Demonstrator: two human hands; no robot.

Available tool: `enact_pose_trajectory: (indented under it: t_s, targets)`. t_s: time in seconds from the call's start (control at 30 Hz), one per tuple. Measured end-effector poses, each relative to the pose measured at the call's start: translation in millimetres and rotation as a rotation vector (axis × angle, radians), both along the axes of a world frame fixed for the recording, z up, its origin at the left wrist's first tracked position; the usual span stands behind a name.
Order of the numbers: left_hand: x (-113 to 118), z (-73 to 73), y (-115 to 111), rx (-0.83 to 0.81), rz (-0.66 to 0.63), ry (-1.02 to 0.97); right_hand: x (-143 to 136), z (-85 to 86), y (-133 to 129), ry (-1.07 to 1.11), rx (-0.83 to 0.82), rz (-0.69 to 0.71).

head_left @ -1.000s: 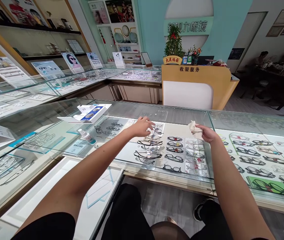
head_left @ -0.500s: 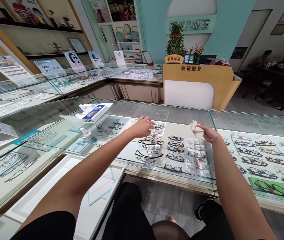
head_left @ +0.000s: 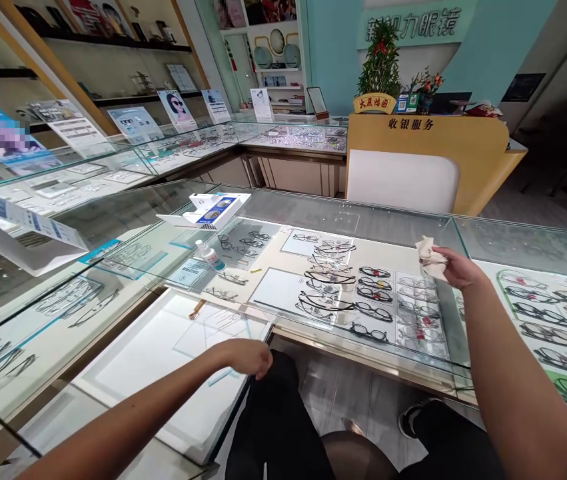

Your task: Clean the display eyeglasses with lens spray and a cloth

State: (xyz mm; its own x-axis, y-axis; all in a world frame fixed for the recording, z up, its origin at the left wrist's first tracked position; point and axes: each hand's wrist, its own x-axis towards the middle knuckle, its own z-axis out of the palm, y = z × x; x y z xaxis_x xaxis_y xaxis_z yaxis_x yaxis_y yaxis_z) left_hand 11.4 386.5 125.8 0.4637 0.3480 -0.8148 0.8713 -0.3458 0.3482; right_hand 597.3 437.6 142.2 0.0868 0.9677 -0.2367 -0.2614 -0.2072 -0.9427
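Bottom of frame: dark trousers (head_left: 268,433), stool seat (head_left: 358,457), one shoe (head_left: 413,420) on the floor.

Left hand (head_left: 250,358), lower centre: fingers curled in, palm hidden, nothing visible in it. Can't tell if it grips anything. It's over the edge of a white tray (head_left: 138,363), maybe a pulled-out drawer, right by the knee; contact unclear.

Middle of frame: glass counter (head_left: 308,208). Glasses (head_left: 369,333) in rows under it, centre to right, mostly on pale cards. Spray bottle (head_left: 209,256) left of centre, upright or slightly tilted, cap on top. Open white box (head_left: 208,213) just beyond it, on the glass.

Right hand (head_left: 458,267), right of centre: pinching a cream cloth (head_left: 430,259) between thumb and fingers, loose end bunched to the left. Cloth is above the far half of the counter near the glass joint; can't tell if it touches.

Progress, my read: rows are laid out, cloth is out and in hand. No wiped patch or streak readable on the glass, so done-vs-left unclear. Bottle, box not put away; cloth not set down.

Further up: sign cards (head_left: 177,109) upper left, wooden desk (head_left: 478,160) upper right, potted plant (head_left: 379,63) on it.
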Motion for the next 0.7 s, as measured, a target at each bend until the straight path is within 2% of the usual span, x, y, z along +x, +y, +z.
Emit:
enact_pose_trajectory:
  t_s: [0.07,0.1,0.17,0.27,0.37,0.47,0.6,0.7]
  targets:
    - [-21,-38.1,19,0.376,0.168,-0.045,1,-0.2,-1,-0.001,-0.008,-0.038]
    - [-30,-50.7,31,0.478,0.223,-0.038,1,0.2,-1,0.008,-0.020,-0.057]
    - [-42,-65.5,58,0.623,0.306,-0.012,-1,1.6,-2,0.040,-0.046,-0.095]
    - [-44,-73.0,105,0.775,0.375,0.008,-10,3.2,0,0.094,-0.071,-0.128]
    - [-31,-77.6,153,0.919,0.373,-0.064,-21,3.9,3,0.124,-0.102,-0.105]
    - [-5,-88.2,200,1.041,0.330,-0.178,-26,4.9,4,0.131,-0.137,-0.124]
    - [34,-114.2,259,1.206,0.217,-0.296,-26,4.9,4,0.136,-0.175,-0.187]
    - [58,-136.3,299,1.234,0.158,-0.311,-25,1.9,3,0.135,-0.180,-0.181]
